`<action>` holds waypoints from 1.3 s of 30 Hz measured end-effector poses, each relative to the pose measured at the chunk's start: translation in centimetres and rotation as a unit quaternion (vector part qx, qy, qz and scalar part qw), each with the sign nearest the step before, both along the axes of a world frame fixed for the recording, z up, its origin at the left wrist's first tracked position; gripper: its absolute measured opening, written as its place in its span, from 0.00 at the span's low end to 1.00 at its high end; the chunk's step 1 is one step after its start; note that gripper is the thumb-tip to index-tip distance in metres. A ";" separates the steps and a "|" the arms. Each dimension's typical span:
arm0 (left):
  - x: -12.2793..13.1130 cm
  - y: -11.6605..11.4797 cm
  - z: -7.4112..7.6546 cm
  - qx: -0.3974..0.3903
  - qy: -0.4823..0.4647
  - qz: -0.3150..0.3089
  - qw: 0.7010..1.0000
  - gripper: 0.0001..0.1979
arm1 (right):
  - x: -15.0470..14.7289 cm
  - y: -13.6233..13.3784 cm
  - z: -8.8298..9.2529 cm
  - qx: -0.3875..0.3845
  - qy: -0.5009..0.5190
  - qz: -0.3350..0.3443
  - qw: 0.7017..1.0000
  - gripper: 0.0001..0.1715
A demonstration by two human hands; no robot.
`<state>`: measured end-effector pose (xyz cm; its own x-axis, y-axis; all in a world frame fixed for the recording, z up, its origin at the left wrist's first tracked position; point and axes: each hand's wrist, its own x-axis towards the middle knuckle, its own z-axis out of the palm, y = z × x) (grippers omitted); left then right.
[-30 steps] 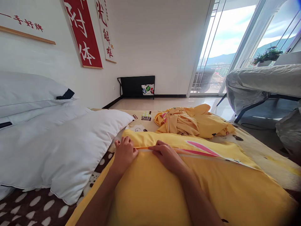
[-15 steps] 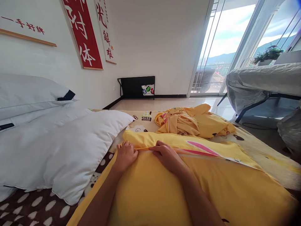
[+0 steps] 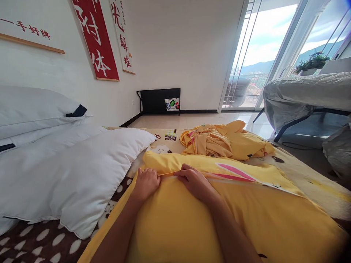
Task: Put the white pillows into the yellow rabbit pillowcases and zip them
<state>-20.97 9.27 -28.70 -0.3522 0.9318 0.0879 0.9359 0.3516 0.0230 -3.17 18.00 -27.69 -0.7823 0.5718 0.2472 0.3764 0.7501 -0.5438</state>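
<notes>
Head view, left fingers [image 3: 149, 172] and right fingers [image 3: 181, 173] pinched closed, yellow cloth [image 3: 177, 219] within

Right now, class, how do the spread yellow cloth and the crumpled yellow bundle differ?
The spread yellow cloth is mostly smooth; the crumpled yellow bundle is heaped in folds. The left hand and right hand hold the cloth; neither touches the bundle. The cloth lies nearer, the bundle farther. Both show yellow with pink.

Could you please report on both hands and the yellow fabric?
Left hand and right hand gripping yellow fabric along an edge. Fabric spread out. White pillow alongside, left; crumpled cloth beyond.
</notes>
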 end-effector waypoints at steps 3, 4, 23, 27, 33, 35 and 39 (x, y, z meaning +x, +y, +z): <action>-0.8 -0.3 0.8 -0.014 -0.035 -0.015 0.999 0.16 | 0.0 0.0 0.0 -0.002 0.005 0.002 1.000 0.18; -1.0 -0.4 1.1 -0.015 -0.043 -0.019 0.999 0.16 | 0.0 0.0 0.0 -0.002 0.005 0.002 1.000 0.19; 0.2 -0.4 1.0 -0.025 0.000 0.021 0.999 0.12 | -0.1 -0.1 0.1 0.012 -0.004 -0.001 1.000 0.19; 1.5 -0.3 0.4 0.002 0.061 0.028 0.998 0.14 | -0.1 -0.2 0.2 0.013 -0.009 -0.005 1.000 0.19; 2.0 -0.2 0.4 0.030 0.067 0.040 0.997 0.14 | 0.0 -0.3 0.2 0.012 -0.012 -0.003 1.000 0.19; 2.0 -0.2 0.4 0.024 0.054 0.040 0.997 0.15 | -0.1 -0.2 0.2 0.011 -0.009 -0.001 1.000 0.19; 2.0 -0.4 0.5 -0.014 0.047 0.037 0.998 0.16 | 0.0 -0.2 0.2 0.017 -0.013 0.000 1.000 0.18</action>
<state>-18.95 8.86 -28.24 -0.4112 0.9063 0.0982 0.9051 0.4187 -0.0739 -3.22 17.82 -27.48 -0.7890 0.5629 0.2461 0.3897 0.7682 -0.5079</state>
